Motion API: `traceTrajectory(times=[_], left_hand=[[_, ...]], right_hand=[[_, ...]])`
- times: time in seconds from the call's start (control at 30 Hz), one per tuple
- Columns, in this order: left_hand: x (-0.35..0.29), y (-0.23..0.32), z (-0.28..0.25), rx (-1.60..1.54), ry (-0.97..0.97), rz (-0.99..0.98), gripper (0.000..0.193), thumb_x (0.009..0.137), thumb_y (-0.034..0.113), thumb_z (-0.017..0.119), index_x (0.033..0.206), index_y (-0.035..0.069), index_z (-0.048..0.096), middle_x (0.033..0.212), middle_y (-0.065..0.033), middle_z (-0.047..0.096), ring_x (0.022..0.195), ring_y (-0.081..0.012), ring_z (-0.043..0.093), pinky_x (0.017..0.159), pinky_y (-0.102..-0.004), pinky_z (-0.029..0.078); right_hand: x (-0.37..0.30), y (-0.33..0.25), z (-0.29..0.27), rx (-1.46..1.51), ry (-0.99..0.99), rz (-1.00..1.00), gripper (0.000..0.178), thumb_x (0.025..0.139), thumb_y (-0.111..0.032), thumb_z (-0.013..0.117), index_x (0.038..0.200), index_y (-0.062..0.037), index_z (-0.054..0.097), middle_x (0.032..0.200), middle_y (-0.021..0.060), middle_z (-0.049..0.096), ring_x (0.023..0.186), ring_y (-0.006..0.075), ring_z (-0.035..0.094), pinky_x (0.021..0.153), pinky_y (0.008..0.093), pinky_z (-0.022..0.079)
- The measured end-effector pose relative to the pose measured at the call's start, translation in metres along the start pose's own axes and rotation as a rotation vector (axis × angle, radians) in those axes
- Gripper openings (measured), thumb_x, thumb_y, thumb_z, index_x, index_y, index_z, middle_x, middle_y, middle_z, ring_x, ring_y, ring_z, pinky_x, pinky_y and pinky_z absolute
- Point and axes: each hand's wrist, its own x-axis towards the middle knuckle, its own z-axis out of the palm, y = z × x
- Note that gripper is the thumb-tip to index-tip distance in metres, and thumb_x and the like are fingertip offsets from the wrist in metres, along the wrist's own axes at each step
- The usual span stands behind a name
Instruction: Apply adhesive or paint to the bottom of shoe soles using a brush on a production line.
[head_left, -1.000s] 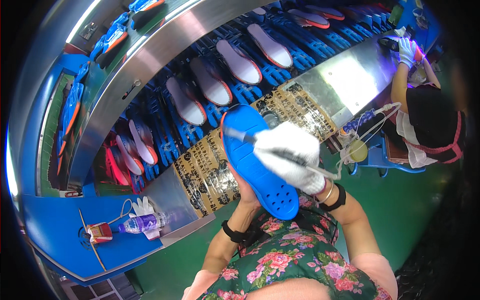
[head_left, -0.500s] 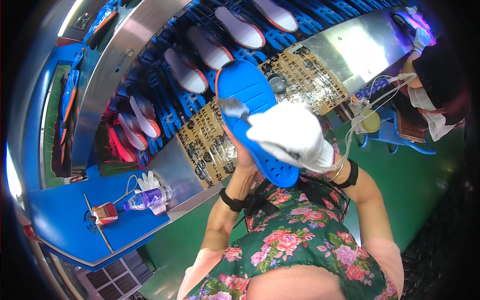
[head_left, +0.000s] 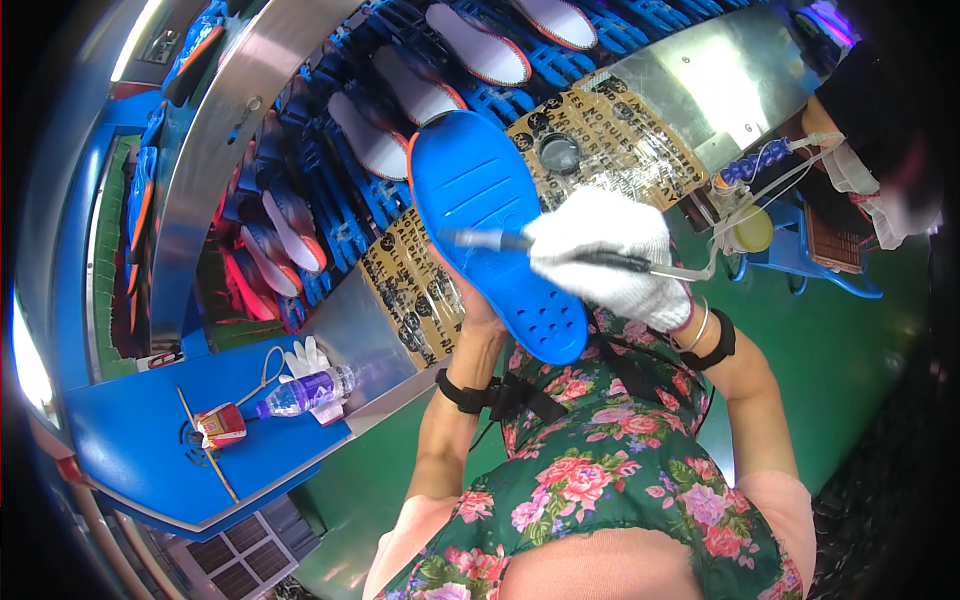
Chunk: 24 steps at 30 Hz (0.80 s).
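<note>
My bare left hand point(head_left: 478, 305) is closed on a blue shoe sole point(head_left: 475, 185), gripping it from beneath along its left edge. The sole is tilted up in front of me, with small round holes at its near end and raised ridges towards the far end. Most of my left fingers are hidden under it. In a white knit glove, my right hand point(head_left: 605, 245) grips a brush point(head_left: 505, 240) with a dark handle. Its blurred bristles are over the sole's middle; whether they touch cannot be made out. A thin tube point(head_left: 690, 272) runs from the handle's rear.
Printed brown tape covers the metal bench edge point(head_left: 650, 135), where a round dark dish point(head_left: 559, 153) sits. Beyond, several soles point(head_left: 370, 135) rest on blue racks. A bottle point(head_left: 300, 393), white glove point(head_left: 305, 357) and red box point(head_left: 220, 427) lie left. A co-worker point(head_left: 880, 130) is at right.
My right hand has shifted slightly right and up, turning so the brush lies more level across the sole. The sole has moved a little left and up. The co-worker's gloved hand has left its earlier place.
</note>
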Motion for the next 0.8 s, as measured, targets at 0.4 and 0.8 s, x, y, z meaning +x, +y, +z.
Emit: traceTrajectory(times=[0.4, 0.8], left_hand=[[0.017, 0.013, -0.014, -0.294, -0.395, -0.012, 0.118, 0.073, 0.100, 0.041, 0.138, 0.001, 0.047, 0.115, -0.0224, 0.065, 0.113, -0.0358, 0.063, 0.098, -0.0533, 0.054], [0.044, 0.020, -0.021, -0.405, -0.594, 0.017, 0.122, 0.064, 0.100, 0.053, 0.131, -0.001, 0.051, 0.111, -0.0226, 0.065, 0.116, -0.0396, 0.059, 0.103, -0.0585, 0.048]], right_hand=[[-0.012, -0.009, 0.007, -0.079, -0.025, -0.081, 0.018, 0.077, -0.004, 0.082, 0.095, -0.0086, 0.079, 0.098, 0.0100, 0.077, 0.087, 0.0252, 0.073, 0.076, 0.0367, 0.057], [-0.031, -0.013, 0.021, -0.091, -0.055, -0.134, 0.023, 0.075, -0.003, 0.083, 0.096, -0.0120, 0.079, 0.098, 0.0073, 0.077, 0.085, 0.0240, 0.073, 0.076, 0.0351, 0.058]])
